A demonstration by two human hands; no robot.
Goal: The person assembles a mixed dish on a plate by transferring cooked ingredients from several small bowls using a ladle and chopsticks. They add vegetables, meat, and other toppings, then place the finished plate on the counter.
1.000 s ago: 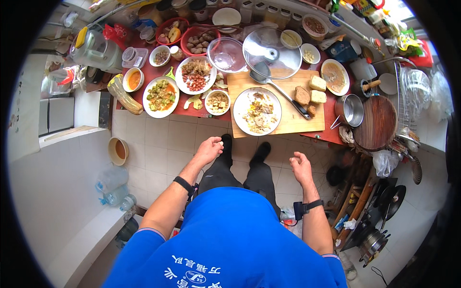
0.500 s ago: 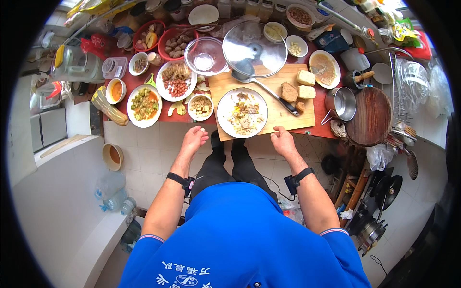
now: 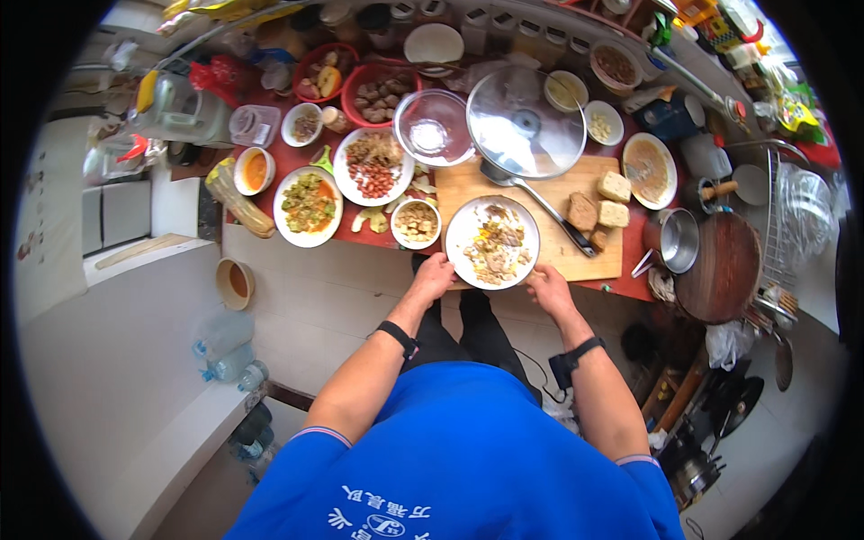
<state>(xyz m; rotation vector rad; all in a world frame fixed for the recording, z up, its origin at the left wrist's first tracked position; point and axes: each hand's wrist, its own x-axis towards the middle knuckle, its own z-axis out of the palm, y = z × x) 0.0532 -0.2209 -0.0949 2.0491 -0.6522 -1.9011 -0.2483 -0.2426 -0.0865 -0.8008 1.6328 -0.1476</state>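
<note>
A white plate (image 3: 468,225) of pale chopped food sits at the near edge of a wooden cutting board (image 3: 549,193). My left hand (image 3: 434,277) grips the plate's near-left rim. My right hand (image 3: 549,286) grips its near-right rim. A ladle (image 3: 531,191) lies across the board behind the plate. Three brown blocks of tofu (image 3: 598,202) rest on the board's right side. Both wrists wear black bands.
Many plates and bowls of ingredients crowd the red table (image 3: 360,236): a glass lid (image 3: 522,121), a glass bowl (image 3: 434,126), a small bowl of cubes (image 3: 416,222), a green vegetable plate (image 3: 309,205). A dark wok (image 3: 724,270) and steel pot (image 3: 679,241) sit right. Water bottles (image 3: 225,346) stand on the floor left.
Both hands moved forward from above the floor up to the table edge and closed on the plate's near rim.
</note>
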